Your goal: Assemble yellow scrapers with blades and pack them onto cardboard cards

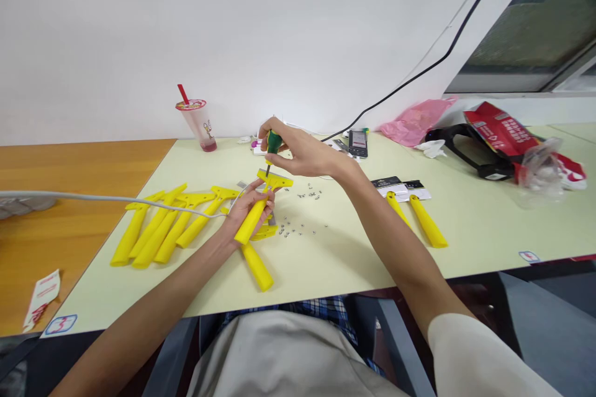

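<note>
My left hand (251,206) is closed around a yellow scraper (252,221), its wide head tilted up and away from me. In my right hand (302,147) is a screwdriver (274,141) with a green handle, pointing down. Its tip meets the scraper's head; any screw there is too small to make out. Under my left hand another yellow scraper (257,267) lies on the table, partly hidden. Small metal screws (287,227) are scattered just right of it. Several yellow scrapers (161,229) lie side by side to the left.
Two yellow scrapers with card labels (426,223) lie at the right. A cup with a red straw (198,124) stands at the back left. A pink bag (414,123) and a red package (500,130) sit at the back right. A grey cable (107,197) crosses from the left.
</note>
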Demonstrator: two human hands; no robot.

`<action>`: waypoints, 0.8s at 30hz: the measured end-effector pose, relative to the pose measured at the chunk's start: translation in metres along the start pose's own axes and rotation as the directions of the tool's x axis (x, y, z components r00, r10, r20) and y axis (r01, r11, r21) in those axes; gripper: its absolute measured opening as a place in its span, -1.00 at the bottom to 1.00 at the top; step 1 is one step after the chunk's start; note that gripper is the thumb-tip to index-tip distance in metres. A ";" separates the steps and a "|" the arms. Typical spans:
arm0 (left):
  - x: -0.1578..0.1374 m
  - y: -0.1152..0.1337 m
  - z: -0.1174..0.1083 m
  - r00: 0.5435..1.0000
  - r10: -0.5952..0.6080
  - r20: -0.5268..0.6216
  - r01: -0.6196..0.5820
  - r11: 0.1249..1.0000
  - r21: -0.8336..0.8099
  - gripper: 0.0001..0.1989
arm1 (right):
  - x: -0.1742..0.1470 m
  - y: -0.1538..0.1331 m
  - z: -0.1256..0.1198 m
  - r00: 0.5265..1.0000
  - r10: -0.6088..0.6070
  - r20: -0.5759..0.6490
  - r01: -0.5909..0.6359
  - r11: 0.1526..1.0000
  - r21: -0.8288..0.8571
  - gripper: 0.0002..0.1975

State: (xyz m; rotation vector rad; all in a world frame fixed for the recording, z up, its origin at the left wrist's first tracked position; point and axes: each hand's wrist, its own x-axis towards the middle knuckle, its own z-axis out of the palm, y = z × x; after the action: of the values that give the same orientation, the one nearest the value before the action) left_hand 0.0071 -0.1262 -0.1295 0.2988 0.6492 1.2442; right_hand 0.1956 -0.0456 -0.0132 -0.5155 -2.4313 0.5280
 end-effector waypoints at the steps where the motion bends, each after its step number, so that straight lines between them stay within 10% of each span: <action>1: 0.000 0.000 0.000 1.000 0.004 -0.005 -0.004 1.000 -0.002 -0.26 | -0.001 -0.001 -0.002 1.000 0.004 0.025 -0.004 1.000 0.021 -0.78; 24: 0.002 0.012 0.004 0.996 0.074 0.048 -0.078 0.993 0.091 -0.22 | -0.011 -0.018 -0.034 0.995 0.071 -0.074 -0.062 0.992 0.112 -0.78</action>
State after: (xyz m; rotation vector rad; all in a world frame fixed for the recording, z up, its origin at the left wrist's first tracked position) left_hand 0.0003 -0.1202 -0.1205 0.4305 0.6628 1.2783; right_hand 0.2208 -0.0581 0.0154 -0.5620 -2.3030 0.6536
